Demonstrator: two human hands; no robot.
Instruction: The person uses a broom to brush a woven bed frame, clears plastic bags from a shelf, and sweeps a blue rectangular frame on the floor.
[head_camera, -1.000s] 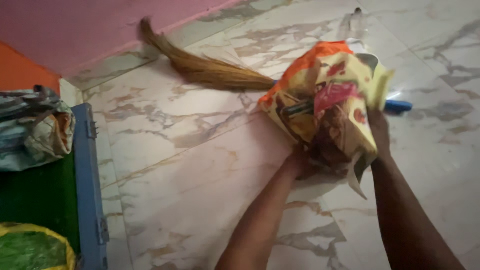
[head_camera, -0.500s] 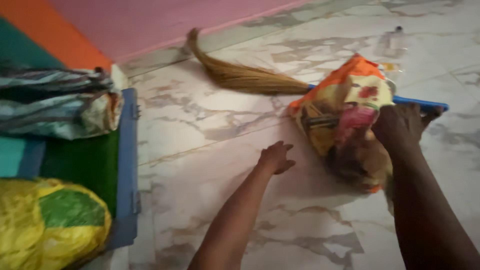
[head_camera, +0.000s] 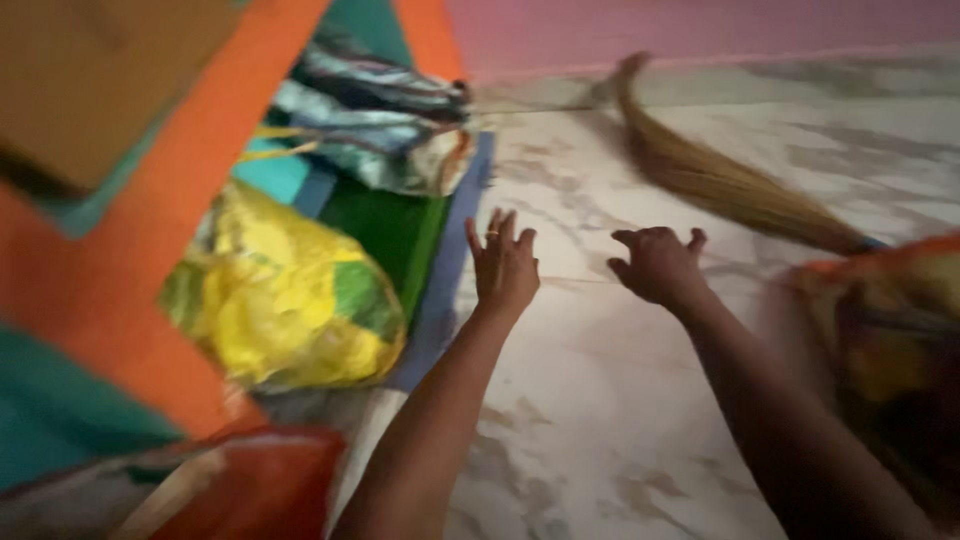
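My left hand (head_camera: 502, 262) is stretched out over the marble floor (head_camera: 600, 400), fingers spread, holding nothing, close to the blue edge of an open box (head_camera: 440, 290). My right hand (head_camera: 658, 262) hovers beside it, fingers apart and empty. The orange and yellow patterned bag (head_camera: 890, 330) lies on the floor at the right, behind my right forearm, blurred. A yellow and green sack (head_camera: 285, 295) sits in the box to the left of my left hand.
A straw broom (head_camera: 720, 180) lies on the floor by the pink wall (head_camera: 700, 25). A grey striped bundle (head_camera: 385, 125) rests in the box's green interior (head_camera: 385, 235). An orange and teal panel (head_camera: 130, 250) and a red cloth (head_camera: 250, 485) fill the left.
My right hand let go of the patterned bag and moved left. Both hands now reach toward the blue box. The view swung left, bringing the box and sacks toward the centre.
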